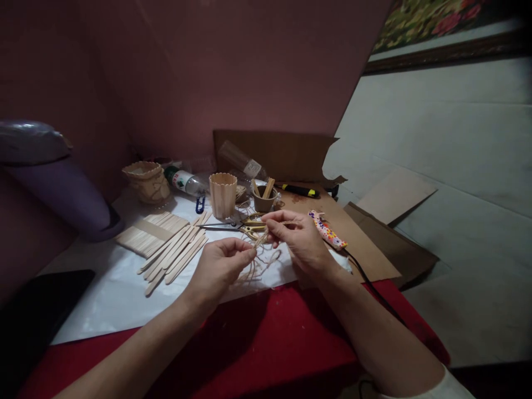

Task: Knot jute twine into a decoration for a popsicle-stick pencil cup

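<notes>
Two bare hands meet near the middle of the frame, working with a length of twine [261, 240]. The left hand [224, 260], left of centre, has its grip pinched on the twine between thumb and forefinger. The right hand [294, 235], just right of centre, also grasps it with thumb and fingers, and a strand crosses its upper side. The twine spans the small gap between the two hands, above the worktop, and more loose strands [266, 260] lie on the white sheet [100, 302] beneath them.

Just behind the hands, scissors [218, 227] lie with their blades toward the left of the frame. Left of centre, several loose wooden sticks [177, 255] lie beside a banded bundle of sticks [137, 238]. A wooden cup [223, 198] stands upright near the centre, with a small pot [262, 204] holding short wooden pieces to its right. Further left are a plastic bottle [185, 181] on its side and a decorated pot [147, 184]. Right of centre, a black-and-yellow cutter [299, 190] and a flower-patterned tool [326, 230] lie on cardboard [361, 249]. Red cloth [257, 338] covers the worktop's near edge, low in the frame.
</notes>
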`<state>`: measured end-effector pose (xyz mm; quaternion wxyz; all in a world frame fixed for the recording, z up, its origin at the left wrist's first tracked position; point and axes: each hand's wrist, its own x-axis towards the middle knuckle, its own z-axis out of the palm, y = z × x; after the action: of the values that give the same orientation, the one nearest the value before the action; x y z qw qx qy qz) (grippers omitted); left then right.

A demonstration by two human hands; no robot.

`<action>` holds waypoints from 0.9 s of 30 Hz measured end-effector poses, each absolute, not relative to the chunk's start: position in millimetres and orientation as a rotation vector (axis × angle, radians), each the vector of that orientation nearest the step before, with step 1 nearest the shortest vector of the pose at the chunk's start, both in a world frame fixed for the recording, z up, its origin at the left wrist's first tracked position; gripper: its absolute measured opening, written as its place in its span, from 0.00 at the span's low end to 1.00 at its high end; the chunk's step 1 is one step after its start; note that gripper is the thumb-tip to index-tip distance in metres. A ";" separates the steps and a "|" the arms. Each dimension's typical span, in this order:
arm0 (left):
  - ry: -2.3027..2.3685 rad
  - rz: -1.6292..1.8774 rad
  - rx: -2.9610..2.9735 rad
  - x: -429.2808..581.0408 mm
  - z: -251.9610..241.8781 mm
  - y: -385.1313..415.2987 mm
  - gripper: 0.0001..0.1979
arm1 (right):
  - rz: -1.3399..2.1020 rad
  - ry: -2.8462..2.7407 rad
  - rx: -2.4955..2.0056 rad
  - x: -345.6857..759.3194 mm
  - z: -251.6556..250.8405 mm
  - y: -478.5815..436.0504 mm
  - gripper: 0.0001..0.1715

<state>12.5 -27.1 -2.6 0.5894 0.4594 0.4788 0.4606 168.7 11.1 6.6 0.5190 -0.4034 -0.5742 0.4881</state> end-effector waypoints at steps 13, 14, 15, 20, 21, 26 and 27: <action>1.185 1.406 1.533 7.0 -8.3 -24.7 0.05 | 1.131 -1.405 -0.740 170.4 13.9 -0.4 0.11; 1.226 1.485 1.609 5.4 -9.0 -25.0 0.05 | 1.104 -1.483 -0.707 169.1 14.9 -6.1 0.09; 1.261 1.546 1.661 3.8 -9.3 -25.4 0.05 | 1.039 -1.575 -0.662 167.6 15.6 -12.0 0.07; 1.351 1.741 1.755 -2.7 -8.6 -27.2 0.05 | 0.342 -2.082 -0.310 157.6 13.8 -35.9 0.11; 1.348 1.771 1.771 -3.3 -8.9 -27.7 0.06 | 0.221 -2.124 -0.262 156.0 12.8 -38.1 0.12; 1.317 1.868 1.815 -2.9 -9.6 -30.3 0.08 | -0.041 -2.156 -0.172 155.7 7.6 -39.6 0.12; 1.314 1.867 1.814 -2.5 -9.1 -30.5 0.08 | -0.050 -2.153 -0.166 156.7 6.7 -39.2 0.13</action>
<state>-2.5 -30.5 -9.1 0.1125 0.6181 0.4478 0.6363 156.7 -39.2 6.7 0.4712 -0.0677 -0.8792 -0.0204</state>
